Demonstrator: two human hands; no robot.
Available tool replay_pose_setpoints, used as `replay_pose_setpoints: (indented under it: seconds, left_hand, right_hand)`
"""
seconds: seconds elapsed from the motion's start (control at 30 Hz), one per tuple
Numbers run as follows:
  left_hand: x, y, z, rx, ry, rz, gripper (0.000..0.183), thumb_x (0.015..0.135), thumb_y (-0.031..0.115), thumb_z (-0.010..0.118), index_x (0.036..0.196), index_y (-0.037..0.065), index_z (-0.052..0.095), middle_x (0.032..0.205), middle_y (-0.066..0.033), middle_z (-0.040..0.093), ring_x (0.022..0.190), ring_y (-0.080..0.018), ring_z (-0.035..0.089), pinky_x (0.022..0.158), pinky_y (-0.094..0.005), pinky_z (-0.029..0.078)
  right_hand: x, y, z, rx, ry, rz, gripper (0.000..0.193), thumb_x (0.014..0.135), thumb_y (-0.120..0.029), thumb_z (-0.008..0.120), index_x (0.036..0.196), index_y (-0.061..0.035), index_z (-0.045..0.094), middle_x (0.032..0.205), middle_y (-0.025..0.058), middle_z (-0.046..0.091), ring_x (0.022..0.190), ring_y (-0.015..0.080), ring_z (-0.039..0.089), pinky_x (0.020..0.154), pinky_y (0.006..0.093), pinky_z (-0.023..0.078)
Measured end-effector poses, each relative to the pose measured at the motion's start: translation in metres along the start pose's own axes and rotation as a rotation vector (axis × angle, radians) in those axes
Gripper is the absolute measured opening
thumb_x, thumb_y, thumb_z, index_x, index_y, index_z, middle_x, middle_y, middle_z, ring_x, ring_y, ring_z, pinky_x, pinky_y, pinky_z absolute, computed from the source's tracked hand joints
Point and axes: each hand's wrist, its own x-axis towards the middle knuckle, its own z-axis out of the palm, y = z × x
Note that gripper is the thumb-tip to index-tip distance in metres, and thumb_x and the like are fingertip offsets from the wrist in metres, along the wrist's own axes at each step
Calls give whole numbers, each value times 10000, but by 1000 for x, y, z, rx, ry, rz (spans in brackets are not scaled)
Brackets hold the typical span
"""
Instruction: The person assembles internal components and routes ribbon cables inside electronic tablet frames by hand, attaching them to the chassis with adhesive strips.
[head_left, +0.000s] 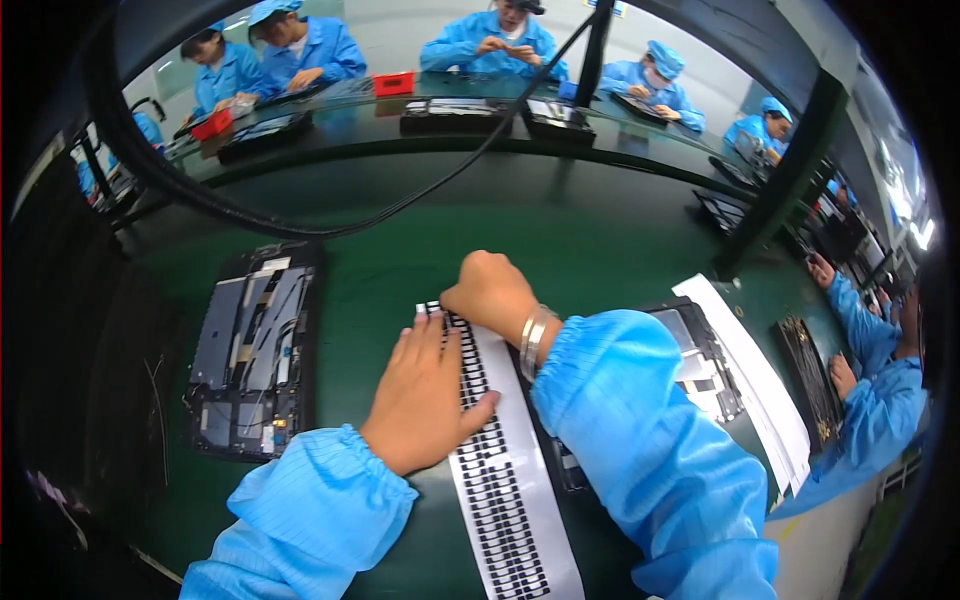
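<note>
A long white backing sheet (532, 520) with rows of small black pieces, which look like stickers, runs from the lower edge up to mid-table. My left hand (425, 395) lies flat on its upper part, fingers stretched and pointing away from me. At the sheet's far end my right hand (492, 292) is closed, thumb and fingertips at the top rows. Whatever those fingertips pinch is hidden behind the hand. Blue sleeves cover both forearms, and a metal bracelet (533, 342) circles the right wrist.
An opened tablet-like device (250, 350) lies to the left, its insides showing. Another (700, 365) sits partly under my right arm, beside white sheets (752, 385). A black cable (400, 205) hangs across the far side. Co-workers in blue work beyond and to the right, near red bins (393, 84).
</note>
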Motion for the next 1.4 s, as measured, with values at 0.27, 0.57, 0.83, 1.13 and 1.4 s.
replay_pose_setpoints:
  seconds: [0.27, 0.57, 0.83, 1.13, 1.4]
  left_hand:
    - [-1, 6, -4, -45, 1, -28, 603, 747, 335, 566, 1129, -102, 401, 1216, -316, 329, 1171, -420, 287, 1004, -439, 192]
    - [-20, 88, -36, -319, 83, 618, 303, 610, 55, 633, 904, -8, 588, 923, -141, 557, 818, -278, 557, 677, -355, 460]
    - [-3, 104, 3, -243, 6, 836, 253, 648, 62, 548, 878, -26, 607, 836, -100, 570, 713, -196, 542, 578, -280, 442]
    - [0, 101, 3, -284, 101, 843, 308, 575, 83, 530, 840, -62, 583, 870, -147, 542, 746, -243, 519, 606, -323, 440]
    - [-2, 102, 5, -245, 105, 836, 276, 629, 81, 518, 859, -55, 585, 911, -135, 547, 800, -236, 529, 664, -327, 435]
  right_hand:
    - [-45, 19, -92, 224, 210, -273, 242, 655, -204, 587, 736, 22, 618, 612, 192, 579, 576, 307, 591, 547, 341, 475]
    - [-214, 116, -133, 665, -10, -32, 31, 663, -37, 554, 657, -8, 544, 735, 78, 568, 695, 144, 517, 663, 261, 399]
    - [-207, 133, -80, 407, 50, -287, 55, 600, -47, 593, 604, -32, 540, 1047, 106, 531, 962, 262, 431, 832, 352, 339]
    - [-202, 132, -81, 407, 24, -225, 73, 580, -49, 595, 592, -38, 524, 1039, 110, 527, 923, 271, 431, 810, 350, 335]
    - [-200, 131, -75, 369, 52, -211, 86, 573, -49, 586, 573, -58, 500, 1025, 121, 546, 924, 239, 449, 803, 328, 318]
